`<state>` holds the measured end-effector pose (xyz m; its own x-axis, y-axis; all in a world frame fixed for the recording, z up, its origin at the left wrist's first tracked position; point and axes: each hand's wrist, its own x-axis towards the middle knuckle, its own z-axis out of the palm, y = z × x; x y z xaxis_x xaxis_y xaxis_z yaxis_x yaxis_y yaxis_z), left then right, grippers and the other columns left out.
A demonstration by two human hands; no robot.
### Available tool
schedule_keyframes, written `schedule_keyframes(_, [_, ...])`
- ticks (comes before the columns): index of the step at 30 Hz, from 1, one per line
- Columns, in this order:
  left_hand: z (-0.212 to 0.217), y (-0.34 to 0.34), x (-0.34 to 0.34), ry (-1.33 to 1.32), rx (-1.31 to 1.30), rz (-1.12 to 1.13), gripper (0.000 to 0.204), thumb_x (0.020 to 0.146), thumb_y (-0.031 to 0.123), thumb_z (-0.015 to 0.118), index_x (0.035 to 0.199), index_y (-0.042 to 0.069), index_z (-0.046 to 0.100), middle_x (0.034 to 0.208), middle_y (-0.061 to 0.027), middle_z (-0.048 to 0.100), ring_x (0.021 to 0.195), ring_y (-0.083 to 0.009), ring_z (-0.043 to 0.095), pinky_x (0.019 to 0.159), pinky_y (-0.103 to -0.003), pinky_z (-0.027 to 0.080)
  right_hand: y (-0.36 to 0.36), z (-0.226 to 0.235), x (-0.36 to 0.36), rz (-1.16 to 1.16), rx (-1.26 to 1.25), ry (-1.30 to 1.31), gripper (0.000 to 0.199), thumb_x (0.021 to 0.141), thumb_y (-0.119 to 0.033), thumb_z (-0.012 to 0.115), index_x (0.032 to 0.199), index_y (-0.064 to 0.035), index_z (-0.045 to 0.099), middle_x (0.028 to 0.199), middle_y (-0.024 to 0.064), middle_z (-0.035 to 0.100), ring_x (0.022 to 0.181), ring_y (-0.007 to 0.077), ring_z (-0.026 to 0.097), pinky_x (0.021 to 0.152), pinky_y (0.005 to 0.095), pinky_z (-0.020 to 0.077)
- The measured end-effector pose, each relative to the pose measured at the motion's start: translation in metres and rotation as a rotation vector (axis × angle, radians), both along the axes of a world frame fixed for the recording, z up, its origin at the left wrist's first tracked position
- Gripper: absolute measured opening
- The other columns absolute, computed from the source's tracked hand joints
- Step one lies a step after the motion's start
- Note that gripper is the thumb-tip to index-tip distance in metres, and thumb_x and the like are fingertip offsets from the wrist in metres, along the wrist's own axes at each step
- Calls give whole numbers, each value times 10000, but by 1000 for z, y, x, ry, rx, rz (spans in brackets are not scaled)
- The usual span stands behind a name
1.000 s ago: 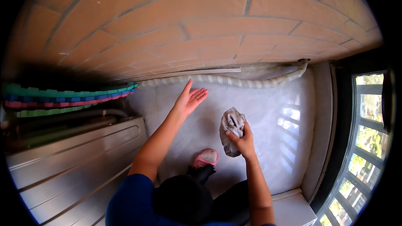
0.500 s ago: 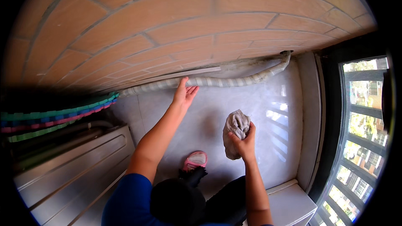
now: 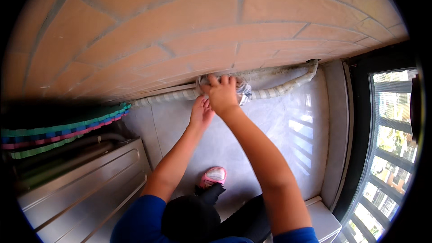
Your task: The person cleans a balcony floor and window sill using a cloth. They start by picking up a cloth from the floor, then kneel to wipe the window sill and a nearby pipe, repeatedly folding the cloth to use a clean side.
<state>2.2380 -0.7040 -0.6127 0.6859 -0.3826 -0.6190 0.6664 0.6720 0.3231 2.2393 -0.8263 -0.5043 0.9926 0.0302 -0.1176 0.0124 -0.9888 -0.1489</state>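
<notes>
My right hand [image 3: 221, 92] grips a crumpled grey-white cloth [image 3: 244, 91] and presses it on the pale ledge [image 3: 274, 91] at the foot of the orange tiled wall [image 3: 189, 31]. My left hand [image 3: 201, 112] rests just below and to the left of it, fingers close together, touching the ledge or the floor; I see nothing in it. Both forearms reach up from the lower edge. A foot in a pink slipper [image 3: 213, 176] stands on the grey floor tiles [image 3: 270, 153] below.
A stack of coloured foam mats [image 3: 58, 130] lies at the left, over a grey hose [image 3: 90, 140]. A ribbed metal surface [image 3: 85, 193] fills the lower left. A dark-framed window with bars [image 3: 391, 144] runs down the right; a white block [image 3: 321, 218] sits at lower right.
My right hand has carried the cloth from mid-floor up to the ledge by the wall. My left hand has drawn back slightly, and the view has moved closer to the wall.
</notes>
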Motion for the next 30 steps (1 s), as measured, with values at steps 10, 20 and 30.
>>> schedule_keyframes(10, [31,-9,-4,89,-92,-18,407,659,-29,396,1059,-82,444,1215,-158,432,1186,-296,366,1080,-476,248,-93,-19,-38,-280,-396,250,235,813,-221,484,926,-152,678,1069,32,524,971,325,422,811,492,307])
schedule_keyframes(20, [29,-5,10,216,-173,3,524,617,-85,387,1136,-145,350,1301,-231,322,1288,-339,239,1105,-476,190,-74,-32,-72,-279,-179,-219,275,743,-133,512,951,-256,644,1190,-30,469,960,280,418,779,423,338])
schedule_keyframes(30, [33,-3,1,156,-144,-5,581,629,-109,375,1207,-107,317,1361,-186,279,1330,-308,171,1112,-473,163,-177,-10,-137,-908,-35,-383,475,687,27,481,1041,-253,630,1223,32,500,927,301,466,777,431,375])
